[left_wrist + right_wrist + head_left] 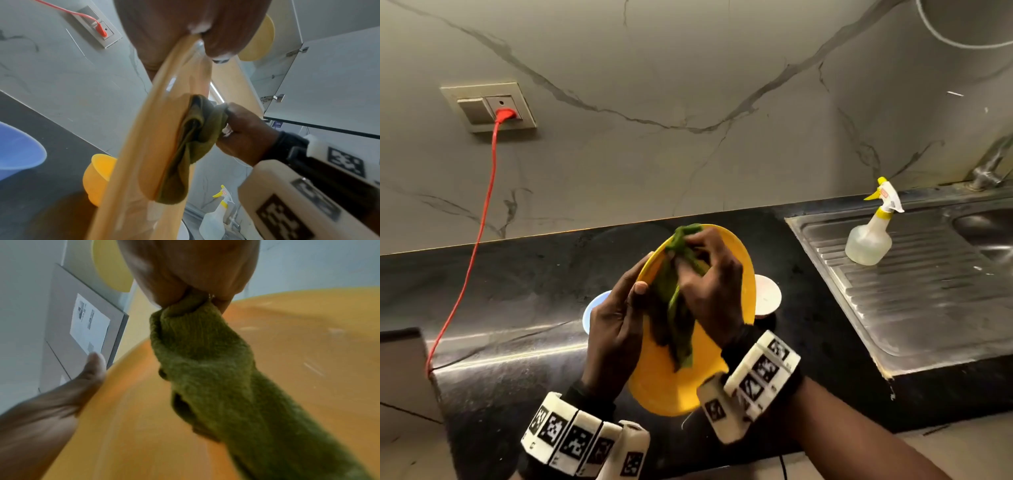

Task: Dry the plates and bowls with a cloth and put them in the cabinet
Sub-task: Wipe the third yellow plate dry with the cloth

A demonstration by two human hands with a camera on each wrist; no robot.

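Note:
I hold a yellow plate tilted up above the black counter. My left hand grips its left rim, thumb on the face and fingers behind. My right hand clutches a bunched green cloth and presses it against the plate's face. In the left wrist view the plate is edge-on with the cloth against it. The right wrist view shows the cloth hanging from my fingers over the plate. A blue bowl and a white bowl sit on the counter behind the plate.
A yellow bowl lies on the counter under the plate. A spray bottle stands on the steel drainboard at the right. A red cable runs from the wall socket. The cabinet overhead holds another yellow plate.

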